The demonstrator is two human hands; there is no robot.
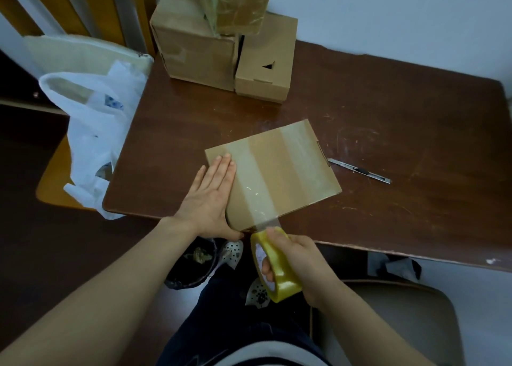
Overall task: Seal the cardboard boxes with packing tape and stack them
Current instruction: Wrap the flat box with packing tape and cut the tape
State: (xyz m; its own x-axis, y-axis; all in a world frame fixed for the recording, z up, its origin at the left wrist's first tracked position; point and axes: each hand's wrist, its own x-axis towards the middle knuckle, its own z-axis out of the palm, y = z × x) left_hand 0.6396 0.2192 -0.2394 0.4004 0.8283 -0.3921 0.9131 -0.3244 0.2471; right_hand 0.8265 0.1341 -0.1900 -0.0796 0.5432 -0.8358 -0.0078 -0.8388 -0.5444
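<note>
Nearest, the right hand grips the tape roll, fingers through its core. It holds the roll below the near edge of the tabletop, so the strip runs taut over the box. The left hand lies flat on the box, fingers straight, likely pinning it against the pull. The box lies flat at the near edge. A knife lies just right of it, probably for cutting. Farther back, boxes are stacked by the pale wall. The brown tabletop is scratched.
</note>
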